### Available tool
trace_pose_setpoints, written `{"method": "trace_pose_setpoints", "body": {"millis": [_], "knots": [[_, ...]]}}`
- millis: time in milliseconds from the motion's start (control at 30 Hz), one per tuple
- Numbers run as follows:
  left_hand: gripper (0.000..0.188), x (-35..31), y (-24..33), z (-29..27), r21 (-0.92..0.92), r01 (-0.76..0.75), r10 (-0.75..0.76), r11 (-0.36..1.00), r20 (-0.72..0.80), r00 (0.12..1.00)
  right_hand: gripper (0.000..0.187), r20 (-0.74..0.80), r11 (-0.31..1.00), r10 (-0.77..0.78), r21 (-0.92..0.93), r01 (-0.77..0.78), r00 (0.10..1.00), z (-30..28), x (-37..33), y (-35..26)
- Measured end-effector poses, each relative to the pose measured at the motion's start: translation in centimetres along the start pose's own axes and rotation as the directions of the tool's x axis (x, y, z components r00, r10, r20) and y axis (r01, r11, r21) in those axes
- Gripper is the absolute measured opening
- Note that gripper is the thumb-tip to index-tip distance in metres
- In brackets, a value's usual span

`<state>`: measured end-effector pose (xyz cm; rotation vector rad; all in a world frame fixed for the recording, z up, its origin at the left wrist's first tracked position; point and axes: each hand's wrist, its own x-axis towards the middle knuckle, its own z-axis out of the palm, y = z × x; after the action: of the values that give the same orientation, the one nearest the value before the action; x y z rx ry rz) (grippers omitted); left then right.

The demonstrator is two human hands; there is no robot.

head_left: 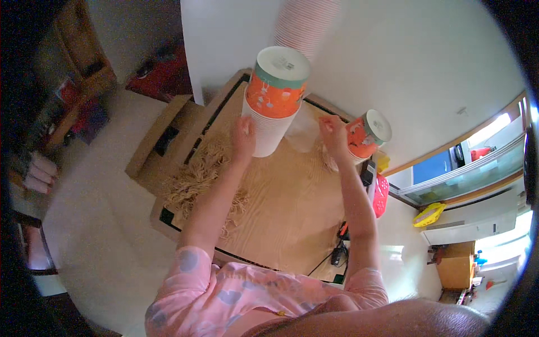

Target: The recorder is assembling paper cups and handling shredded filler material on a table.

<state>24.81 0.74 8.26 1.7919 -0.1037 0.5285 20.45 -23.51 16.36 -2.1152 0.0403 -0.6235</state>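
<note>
A tall stack of nested white paper cups [269,132] stands on the wooden tabletop [281,208], upside down. Its top cup [274,96] is orange and green with a white base. My left hand [243,137] is closed at the stack's left side; what its fingers hold is hidden. To the right, my right hand [333,135] is closed in a pinch, beside a shorter stack of orange paper cups [364,135]. I cannot make out anything between its fingers. A whitish, translucent sheet [303,132], like thin plastic, lies between the tall stack and my right hand.
A heap of tan cords [196,182] lies by my left forearm. Behind the tall stack, more nested cups [306,25] rise against the wall. An open cardboard box [163,137] is left of the table. A black tool with a cable [338,255] and a pink basket [380,196] are at right.
</note>
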Motion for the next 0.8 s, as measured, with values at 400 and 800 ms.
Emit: {"method": "trace_pose_setpoints", "body": {"millis": [400,800], "knots": [[0.008,11.3,2.4,-2.6,-0.191,0.535,-0.492,0.823,0.232,0.839,0.018,0.114,0.825,0.438,0.341,-0.450,0.891,6.9,3.8,0.2],[0.014,13.7,1.8,-3.2,-0.349,0.752,-0.572,0.560,0.494,0.655,0.015,0.391,0.468,0.436,0.671,-0.575,0.810,5.9,4.8,-1.5]]}}
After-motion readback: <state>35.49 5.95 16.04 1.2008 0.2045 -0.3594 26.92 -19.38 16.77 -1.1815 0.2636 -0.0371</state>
